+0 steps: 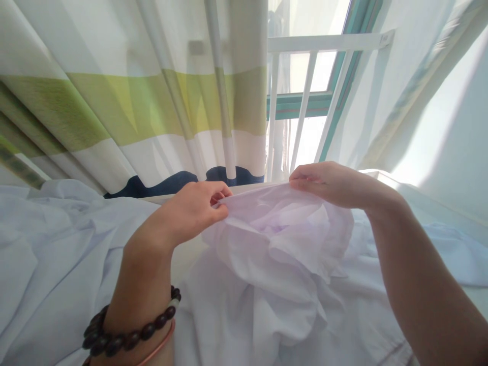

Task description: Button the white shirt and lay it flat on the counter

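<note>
A bunched white cloth (pixel 278 244) hangs between both hands above a rumpled white sheet (pixel 57 239). My left hand (pixel 194 208) pinches the cloth's upper edge at its left end, fingers closed on the fabric. My right hand (pixel 328 183) pinches the same edge further right, fingers pressed together on it. The edge is stretched roughly straight between the two hands, and the remaining cloth falls in loose folds below. A dark bead bracelet (pixel 125 335) and a thin pink band circle my left wrist.
A curtain (pixel 152 101) with green, white and dark blue bands hangs at the back left. A window with a white railing (pixel 305 91) and teal frame is behind the hands. A sheer white curtain (pixel 419 101) hangs at the right.
</note>
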Demonstrator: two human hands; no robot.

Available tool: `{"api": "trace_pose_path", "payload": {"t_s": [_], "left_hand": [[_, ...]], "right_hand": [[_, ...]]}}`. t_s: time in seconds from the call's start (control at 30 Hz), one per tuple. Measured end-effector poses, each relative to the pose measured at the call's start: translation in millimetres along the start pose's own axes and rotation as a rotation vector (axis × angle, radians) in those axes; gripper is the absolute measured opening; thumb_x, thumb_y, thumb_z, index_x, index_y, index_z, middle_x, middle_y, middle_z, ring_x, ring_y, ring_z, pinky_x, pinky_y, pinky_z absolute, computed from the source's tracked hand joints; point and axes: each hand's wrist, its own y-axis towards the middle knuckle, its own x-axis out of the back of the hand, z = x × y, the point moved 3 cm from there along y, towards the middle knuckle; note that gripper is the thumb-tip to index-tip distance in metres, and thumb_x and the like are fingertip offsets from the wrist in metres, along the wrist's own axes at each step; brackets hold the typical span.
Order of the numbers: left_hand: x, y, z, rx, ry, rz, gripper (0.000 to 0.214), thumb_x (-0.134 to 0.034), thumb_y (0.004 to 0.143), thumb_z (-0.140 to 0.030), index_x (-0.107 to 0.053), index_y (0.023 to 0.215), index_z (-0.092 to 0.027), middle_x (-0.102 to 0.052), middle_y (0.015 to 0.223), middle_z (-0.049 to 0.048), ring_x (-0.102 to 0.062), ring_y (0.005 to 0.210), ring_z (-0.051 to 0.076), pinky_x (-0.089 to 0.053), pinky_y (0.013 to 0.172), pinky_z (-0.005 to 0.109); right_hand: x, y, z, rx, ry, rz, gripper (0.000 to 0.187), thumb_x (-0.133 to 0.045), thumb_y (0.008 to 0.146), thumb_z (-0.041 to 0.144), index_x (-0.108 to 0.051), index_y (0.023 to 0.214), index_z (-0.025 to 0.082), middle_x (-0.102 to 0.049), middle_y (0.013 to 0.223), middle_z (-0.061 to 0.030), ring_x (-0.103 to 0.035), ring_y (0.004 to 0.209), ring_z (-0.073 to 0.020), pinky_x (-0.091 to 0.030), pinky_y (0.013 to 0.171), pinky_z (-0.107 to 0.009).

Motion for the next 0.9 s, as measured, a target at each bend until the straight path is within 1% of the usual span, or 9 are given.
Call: {"api": "trace_pose_path", "payload": {"t_s": [0.07,0.13,0.3,0.4,0.5,0.6,0.7,0.8,0.9], "left_hand": [[1.5,-0.7,6.0,-0.003,-0.009,-0.030,0.024,-0.057,0.075,-0.031,-0.063,0.097,-0.023,-0.069,0.094,0.0023,-0.065,0.086,0.021,-0.050,0.071,0.028],[3.1,-1.7,10.5,-0.005,-0.016,-0.056,0.026,-0.058,0.077,-0.035,-0.060,0.100,-0.023,-0.068,0.094,0.0032,-0.064,0.084,0.020,-0.051,0.071,0.029],[2.8,-1.9,11.2,-0.014,-0.031,-0.016,0.027,-0.057,0.081,-0.044,-0.061,0.098,-0.023,-0.068,0.091,0.0034,-0.063,0.081,0.020,-0.050,0.070,0.028],[-0.9,1.3,4.7,-0.045,-0.006,-0.011,0.028,-0.058,0.080,-0.045,-0.063,0.096,-0.022,-0.068,0.096,0.0034,-0.063,0.082,0.019,-0.049,0.069,0.028],[-5.1,3.8,-1.5,-0.048,0.006,0.011,0.028,-0.060,0.078,-0.045,-0.066,0.095,-0.023,-0.070,0.094,0.0023,-0.063,0.079,0.019,-0.047,0.065,0.026],[-5.0,0.9,-3.7,-0.070,-0.045,0.116,0.023,-0.056,0.082,-0.040,-0.071,0.090,-0.024,-0.072,0.086,-0.0010,-0.063,0.075,0.017,-0.045,0.063,0.024],[1.7,-6.6,1.1,-0.096,-0.108,0.219,0.024,-0.054,0.084,-0.039,-0.074,0.089,-0.026,-0.073,0.086,-0.0029,-0.065,0.077,0.018,-0.046,0.066,0.024],[8.8,-11.2,10.5,-0.050,-0.097,0.215,0.026,-0.055,0.083,-0.041,-0.075,0.091,-0.027,-0.074,0.093,-0.0020,-0.066,0.084,0.021,-0.048,0.071,0.025],[5.9,-9.3,12.6,0.001,-0.043,0.216,0.029,-0.054,0.083,-0.044,-0.072,0.094,-0.025,-0.074,0.093,0.0004,-0.066,0.083,0.021,-0.048,0.069,0.025]], "right_hand": [[0.3,0.2,-2.0,-0.013,0.002,0.011,0.028,-0.048,0.089,0.045,-0.065,0.090,0.023,-0.069,0.090,-0.0032,-0.061,0.075,-0.0183,-0.045,0.062,-0.030],[0.1,1.0,-2.0,-0.012,0.000,0.012,0.029,-0.047,0.088,0.046,-0.065,0.089,0.023,-0.069,0.089,-0.0034,-0.061,0.075,-0.0187,-0.043,0.062,-0.030],[-3.1,3.3,1.8,-0.016,-0.007,0.002,0.036,-0.043,0.090,0.051,-0.062,0.087,0.021,-0.066,0.082,-0.0048,-0.058,0.068,-0.0179,-0.040,0.057,-0.029],[-7.5,2.9,6.6,-0.025,0.050,0.037,0.039,-0.049,0.086,0.058,-0.063,0.092,0.022,-0.067,0.089,-0.0051,-0.060,0.071,-0.0180,-0.042,0.056,-0.028],[-10.2,2.2,10.2,-0.022,0.105,0.062,0.041,-0.059,0.079,0.061,-0.063,0.097,0.025,-0.067,0.092,-0.0030,-0.061,0.072,-0.0170,-0.043,0.056,-0.026],[-10.1,2.5,10.1,-0.003,0.121,0.061,0.036,-0.059,0.080,0.058,-0.065,0.086,0.023,-0.063,0.078,-0.0004,-0.057,0.065,-0.0142,-0.041,0.054,-0.025],[-10.6,4.0,7.9,-0.005,0.069,0.046,0.042,-0.055,0.082,0.059,-0.058,0.065,0.020,-0.049,0.059,0.0026,-0.044,0.053,-0.0106,-0.031,0.047,-0.024],[-15.7,6.1,8.5,-0.008,0.061,0.071,0.052,-0.053,0.081,0.064,-0.046,0.055,0.020,-0.034,0.053,0.0046,-0.032,0.048,-0.0087,-0.023,0.044,-0.025],[-21.8,7.6,12.5,0.019,0.099,0.098,0.054,-0.054,0.080,0.065,-0.038,0.054,0.020,-0.028,0.054,0.0051,-0.028,0.048,-0.0083,-0.020,0.043,-0.025]]}}
